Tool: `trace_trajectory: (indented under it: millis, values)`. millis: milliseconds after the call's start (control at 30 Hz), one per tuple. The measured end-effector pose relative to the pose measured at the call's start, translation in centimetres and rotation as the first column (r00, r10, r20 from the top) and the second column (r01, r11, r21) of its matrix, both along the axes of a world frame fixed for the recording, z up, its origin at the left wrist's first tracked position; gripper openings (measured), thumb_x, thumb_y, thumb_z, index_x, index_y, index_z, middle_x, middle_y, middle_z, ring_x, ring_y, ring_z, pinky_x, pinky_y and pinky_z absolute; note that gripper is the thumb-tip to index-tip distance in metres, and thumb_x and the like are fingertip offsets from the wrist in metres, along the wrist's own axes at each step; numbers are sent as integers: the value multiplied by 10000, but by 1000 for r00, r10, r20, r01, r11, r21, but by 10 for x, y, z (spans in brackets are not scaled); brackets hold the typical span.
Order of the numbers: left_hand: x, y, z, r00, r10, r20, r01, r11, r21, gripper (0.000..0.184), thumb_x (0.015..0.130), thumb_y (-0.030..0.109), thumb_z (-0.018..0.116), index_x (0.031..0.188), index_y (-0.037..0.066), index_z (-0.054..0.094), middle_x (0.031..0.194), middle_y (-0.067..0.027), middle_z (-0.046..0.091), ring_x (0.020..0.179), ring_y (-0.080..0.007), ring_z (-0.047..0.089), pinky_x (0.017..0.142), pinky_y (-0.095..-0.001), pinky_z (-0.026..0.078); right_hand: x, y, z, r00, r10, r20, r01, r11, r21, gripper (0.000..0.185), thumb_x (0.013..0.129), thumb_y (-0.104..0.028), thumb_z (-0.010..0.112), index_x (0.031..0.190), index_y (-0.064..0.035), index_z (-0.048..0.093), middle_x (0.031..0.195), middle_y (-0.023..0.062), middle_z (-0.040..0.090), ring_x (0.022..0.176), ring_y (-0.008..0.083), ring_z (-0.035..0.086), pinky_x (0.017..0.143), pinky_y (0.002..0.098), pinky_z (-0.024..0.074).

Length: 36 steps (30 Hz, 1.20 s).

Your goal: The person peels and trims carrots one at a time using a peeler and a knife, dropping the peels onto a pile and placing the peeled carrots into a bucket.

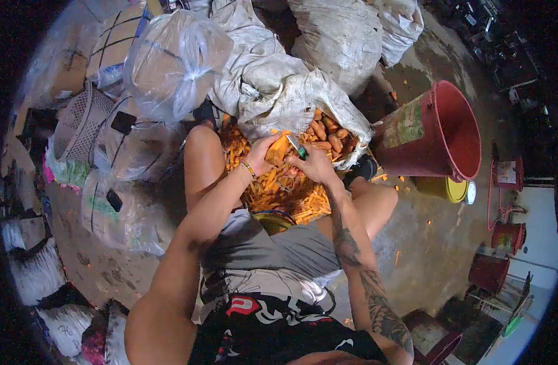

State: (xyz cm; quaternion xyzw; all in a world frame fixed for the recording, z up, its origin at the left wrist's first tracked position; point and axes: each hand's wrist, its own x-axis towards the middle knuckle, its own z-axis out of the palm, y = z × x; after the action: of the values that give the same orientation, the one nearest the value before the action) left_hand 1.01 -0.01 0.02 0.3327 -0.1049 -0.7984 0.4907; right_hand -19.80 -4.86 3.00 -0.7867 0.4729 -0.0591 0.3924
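Between my legs, my left hand (262, 154) is wrapped round an orange root vegetable (277, 151) that looks partly peeled. My right hand (316, 164) grips a small tool with a green handle (302, 152) and a metal blade, which is held close against the vegetable's right side. Below both hands lies a heap of orange peelings (279, 188). Just beyond them, reddish-brown unpeeled roots (329, 132) show in the mouth of a white woven sack (279, 103).
A large red bucket (407, 131) leans to the right, with a yellow container (440, 189) beside it. More stuffed sacks (343, 39) stand ahead. Plastic-wrapped bundles (169, 64) and a perforated basket (78, 128) are at the left. A rounded container rim (273, 214) shows near my lap.
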Motion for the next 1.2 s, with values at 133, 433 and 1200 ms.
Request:
trace_trajectory:
  millis: [133,433,1200]
  values:
    - [-9,-1,-2,998,62,-9,-61,997,47,371,1009,305,570,1267,42,610,1090,-66,684,917,-203,688,744,-362,584,8,5,2,998,-16,59,12,998,66,779,727,-539,824,1212,26,594,992,244,708,957,372,702,841,446,539]
    - [-9,-4,-29,965,236,111,-241,970,27,294,963,243,634,1163,28,637,981,-68,678,825,-176,673,697,-344,563,30,31,5,993,-26,111,22,999,37,723,797,-587,745,1167,24,631,800,210,714,778,369,713,752,454,552]
    - [-12,-6,-29,980,184,72,-194,966,173,260,920,305,723,1027,84,640,838,-6,636,727,-150,633,639,-333,546,29,33,-1,987,19,159,-1,993,-117,683,822,-588,734,1025,55,623,717,201,680,739,354,706,679,438,528]
